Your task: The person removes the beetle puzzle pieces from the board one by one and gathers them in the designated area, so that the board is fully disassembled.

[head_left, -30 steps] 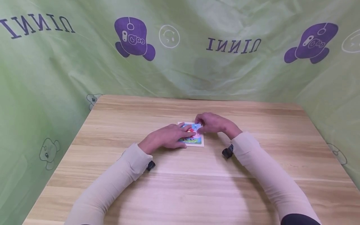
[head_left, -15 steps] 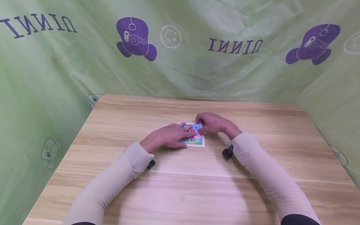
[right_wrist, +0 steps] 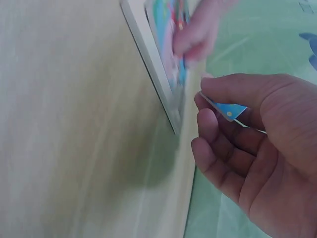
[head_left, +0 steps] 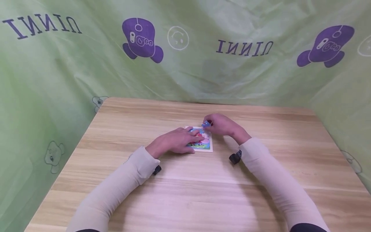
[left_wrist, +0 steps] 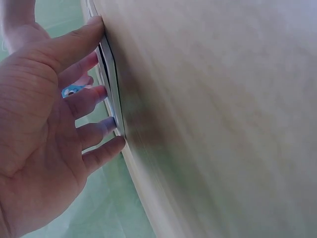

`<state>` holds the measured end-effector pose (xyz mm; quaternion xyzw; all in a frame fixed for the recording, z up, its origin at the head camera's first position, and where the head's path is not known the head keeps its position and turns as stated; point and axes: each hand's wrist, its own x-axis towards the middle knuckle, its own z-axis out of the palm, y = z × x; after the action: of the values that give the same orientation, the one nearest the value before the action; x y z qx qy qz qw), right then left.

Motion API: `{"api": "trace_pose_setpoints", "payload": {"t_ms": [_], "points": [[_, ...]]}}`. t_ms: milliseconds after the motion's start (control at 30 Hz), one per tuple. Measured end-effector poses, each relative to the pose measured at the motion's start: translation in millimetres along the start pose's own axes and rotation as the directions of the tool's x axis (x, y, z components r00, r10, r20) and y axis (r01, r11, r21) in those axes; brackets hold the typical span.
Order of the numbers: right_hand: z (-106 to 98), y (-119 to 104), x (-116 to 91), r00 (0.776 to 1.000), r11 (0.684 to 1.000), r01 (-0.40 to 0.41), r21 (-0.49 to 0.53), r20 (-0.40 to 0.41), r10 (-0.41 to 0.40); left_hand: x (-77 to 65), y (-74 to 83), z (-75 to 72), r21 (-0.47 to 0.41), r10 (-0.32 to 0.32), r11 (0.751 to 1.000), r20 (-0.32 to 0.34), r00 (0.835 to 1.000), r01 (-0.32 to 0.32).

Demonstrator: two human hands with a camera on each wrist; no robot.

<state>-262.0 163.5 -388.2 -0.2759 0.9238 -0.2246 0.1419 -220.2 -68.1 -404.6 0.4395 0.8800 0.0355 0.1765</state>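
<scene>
A small square jigsaw puzzle (head_left: 206, 145) with a white border and a colourful cartoon picture lies flat on the table. My left hand (head_left: 180, 140) rests across its left part with the fingers spread and hides much of the picture. In the left wrist view the thumb and fingertips sit along the edge of the puzzle board (left_wrist: 114, 84). My right hand (head_left: 221, 125) is just above the board's far right corner. Its thumb and finger pinch a blue puzzle piece (head_left: 206, 124). Yellow dots show on this piece (right_wrist: 230, 110) in the right wrist view, where it is lifted off the board.
The wood-grain table (head_left: 191, 193) stretches out on all sides of the puzzle. A green curtain (head_left: 191, 74) with purple figures hangs behind and at both sides of it. Small black wrist cameras (head_left: 235, 157) hang under both sleeves.
My right hand has lifted slightly up and away from the puzzle, and a blue piece now shows between its fingers, out of the top right corner. The left hand has stayed on the board.
</scene>
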Motion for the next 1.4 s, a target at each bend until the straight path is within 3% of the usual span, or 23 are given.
{"api": "trace_pose_setpoints", "payload": {"t_ms": [133,367,1033,1400], "points": [[-6.4,5.7,-2.9,1.0,1.0,0.001,0.007,-0.024,-0.001,-1.1,-1.1,0.5,0.007,-0.023,1.0,0.007,1.0,0.023],[-10.5,15.6,-8.6,0.999,0.999,0.04,0.023,-0.022,-0.04,0.0,-1.3,-0.7,0.0,-0.008,1.0,0.003,1.0,0.008],[-30.3,48.0,-41.9,0.996,0.993,-0.071,0.09,-0.042,0.075,1.4,0.7,1.5,0.007,-0.005,1.0,0.004,1.0,0.005],[-41.9,76.7,-65.4,0.993,0.994,-0.102,0.044,-0.053,0.104,1.6,0.7,2.8,-0.009,-0.005,1.0,-0.001,1.0,0.005]]}}
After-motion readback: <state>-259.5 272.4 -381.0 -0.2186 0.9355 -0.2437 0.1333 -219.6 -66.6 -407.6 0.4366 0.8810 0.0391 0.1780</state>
